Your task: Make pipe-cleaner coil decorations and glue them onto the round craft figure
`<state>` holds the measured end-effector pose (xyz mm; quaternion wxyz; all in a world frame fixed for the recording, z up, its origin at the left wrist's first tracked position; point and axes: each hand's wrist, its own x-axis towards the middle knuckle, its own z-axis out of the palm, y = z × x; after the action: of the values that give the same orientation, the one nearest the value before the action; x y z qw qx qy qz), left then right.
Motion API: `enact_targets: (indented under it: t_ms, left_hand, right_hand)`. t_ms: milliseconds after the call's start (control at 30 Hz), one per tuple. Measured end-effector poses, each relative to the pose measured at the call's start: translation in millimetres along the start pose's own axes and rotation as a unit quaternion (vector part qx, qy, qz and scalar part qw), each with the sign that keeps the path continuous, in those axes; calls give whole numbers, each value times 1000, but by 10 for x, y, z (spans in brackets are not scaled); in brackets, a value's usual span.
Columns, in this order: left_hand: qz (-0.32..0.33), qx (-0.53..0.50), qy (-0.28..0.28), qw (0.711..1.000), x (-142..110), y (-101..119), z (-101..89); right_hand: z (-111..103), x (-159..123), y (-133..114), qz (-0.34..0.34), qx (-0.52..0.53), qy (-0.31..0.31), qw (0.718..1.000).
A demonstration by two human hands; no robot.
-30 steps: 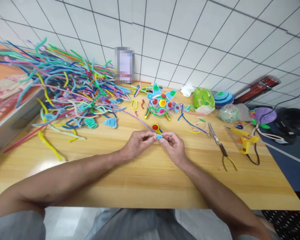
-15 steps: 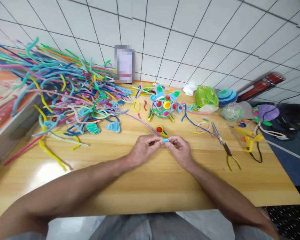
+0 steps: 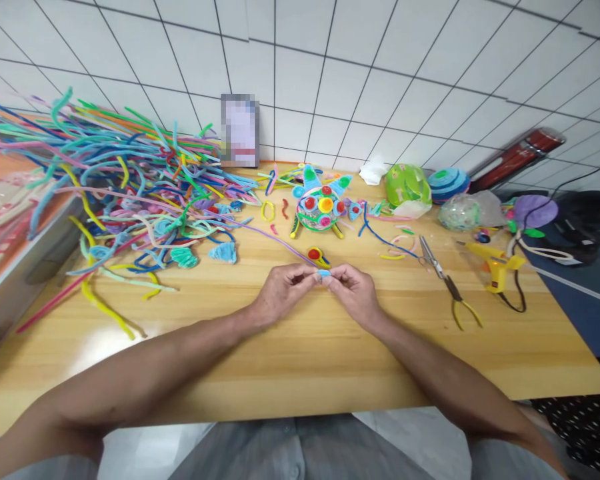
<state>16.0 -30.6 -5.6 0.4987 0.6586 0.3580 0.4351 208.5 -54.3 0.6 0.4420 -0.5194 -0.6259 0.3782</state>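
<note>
My left hand [image 3: 283, 293] and my right hand [image 3: 353, 291] meet over the middle of the wooden table [image 3: 300, 353]. Both pinch a small light-blue coiled pipe-cleaner piece [image 3: 323, 273] between their fingertips. A thin purple pipe cleaner [image 3: 275, 239] runs from the fingers back to the left, toward the pile. Just beyond the hands lies a small red-and-yellow coil [image 3: 316, 255]. Further back stands a round multicoloured pipe-cleaner figure [image 3: 323, 208].
A big heap of coloured pipe cleaners [image 3: 125, 180] fills the back left. Scissors and yellow-handled pliers [image 3: 447, 283] lie to the right, with a yellow glue gun [image 3: 495, 270] beyond. A green ball [image 3: 407, 187], a blue coil disc [image 3: 447, 183] and a blurred card [image 3: 240, 130] stand near the tiled wall.
The hands stay pinched together on the blue piece, with small finger movements. The view has shifted slightly.
</note>
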Motion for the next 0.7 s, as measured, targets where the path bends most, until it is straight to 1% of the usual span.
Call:
enact_targets:
  t_ms: [100,200,333,533,600,700]
  left_hand:
    - [7,14,14,1000,1,11,-4]
    - [13,11,9,1000,2,35,-12]
    - [20,18,11,1000,-4,55,-21]
    - [48,32,9,998,-24,29,-27]
    - [77,53,16,995,-28,22,-28]
    - [149,95,32,984,-34,9,-33]
  right_hand:
    - [9,5,32,7,40,-7,999]
    - [20,14,45,3,64,-7,998]
    - [37,7,40,-1,57,-4,998]
    - [48,-21,23,-13,50,-9,999]
    - [49,-22,23,-20,53,-8,998]
    - [52,-28,30,-26,62,-5,998]
